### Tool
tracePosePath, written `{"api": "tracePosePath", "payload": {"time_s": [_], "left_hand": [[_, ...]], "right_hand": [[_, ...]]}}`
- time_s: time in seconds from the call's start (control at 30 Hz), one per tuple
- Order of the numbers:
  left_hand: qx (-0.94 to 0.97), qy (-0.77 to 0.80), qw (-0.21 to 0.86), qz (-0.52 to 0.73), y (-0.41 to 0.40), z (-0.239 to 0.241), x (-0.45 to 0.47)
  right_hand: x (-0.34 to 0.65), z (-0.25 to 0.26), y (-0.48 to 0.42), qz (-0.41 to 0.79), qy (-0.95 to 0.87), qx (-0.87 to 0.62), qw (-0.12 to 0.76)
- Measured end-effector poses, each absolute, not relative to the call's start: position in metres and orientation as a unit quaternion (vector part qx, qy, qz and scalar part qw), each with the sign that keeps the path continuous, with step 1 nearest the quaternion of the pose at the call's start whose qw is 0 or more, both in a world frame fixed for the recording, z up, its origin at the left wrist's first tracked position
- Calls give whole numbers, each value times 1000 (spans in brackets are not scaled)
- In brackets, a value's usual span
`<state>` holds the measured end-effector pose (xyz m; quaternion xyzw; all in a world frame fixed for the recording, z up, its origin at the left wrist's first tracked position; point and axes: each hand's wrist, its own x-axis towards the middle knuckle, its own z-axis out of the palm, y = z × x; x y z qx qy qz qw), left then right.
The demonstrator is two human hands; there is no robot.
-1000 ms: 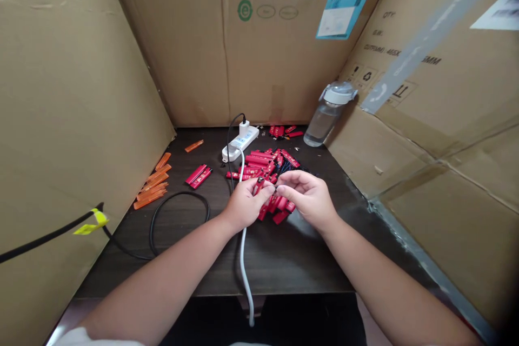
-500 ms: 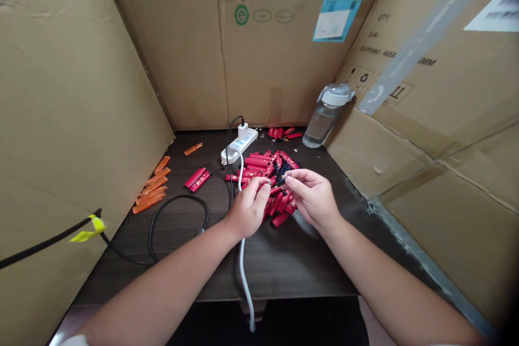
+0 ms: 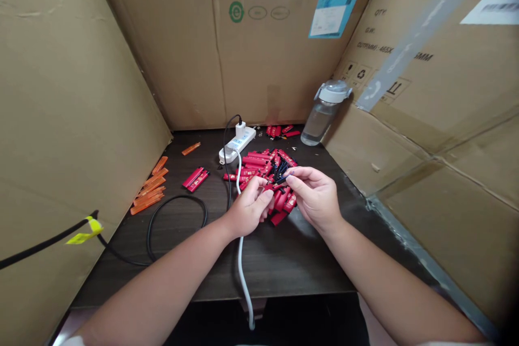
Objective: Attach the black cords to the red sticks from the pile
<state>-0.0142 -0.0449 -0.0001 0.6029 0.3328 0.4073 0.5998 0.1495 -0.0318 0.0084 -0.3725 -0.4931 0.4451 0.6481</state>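
Observation:
My left hand (image 3: pixel 248 207) is closed in a pinch round a small red piece at the near edge of a pile of red rectangular pieces (image 3: pixel 259 165) on the dark table (image 3: pixel 284 259). My right hand (image 3: pixel 316 194) pinches a thin dark strand (image 3: pixel 281 177) drawn out from among the pile. The two hands are a little apart, fingertips facing each other. Dark cords lie tangled in the middle of the pile.
A white power strip (image 3: pixel 237 146) with a white cable (image 3: pixel 242 248) lies behind the pile. A black cable loop (image 3: pixel 174 216), two red pieces (image 3: pixel 195 178) and orange strips (image 3: pixel 150 189) are to the left. A clear water bottle (image 3: pixel 324 113) stands at the back right. Cardboard walls (image 3: pixel 73 108) enclose the table.
The hands were pressed together over the pile; they have since drawn apart, and my right hand has pulled the dark strand away to the right.

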Motion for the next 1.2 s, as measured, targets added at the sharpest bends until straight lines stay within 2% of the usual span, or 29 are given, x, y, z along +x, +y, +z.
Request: {"api": "tracePosePath", "payload": {"time_s": [0.33,0.47,0.63,0.83,1.0,1.2], "left_hand": [[634,365,476,488,-44,-1,-12],[628,367,447,521,-45,-2,-10],[588,370,503,514,-44,2,-11],[535,339,593,498,-44,9,-11],[533,333,587,511,-45,10,-11],[571,356,522,524,-46,6,-11]], "right_hand": [[144,19,-44,271,-659,-360,603],[144,19,-42,244,-700,-340,579],[145,16,-43,246,-721,-340,552],[146,15,-46,230,-722,-330,563],[147,14,-46,209,-742,-303,561],[148,18,-49,236,-734,-314,555]]}}
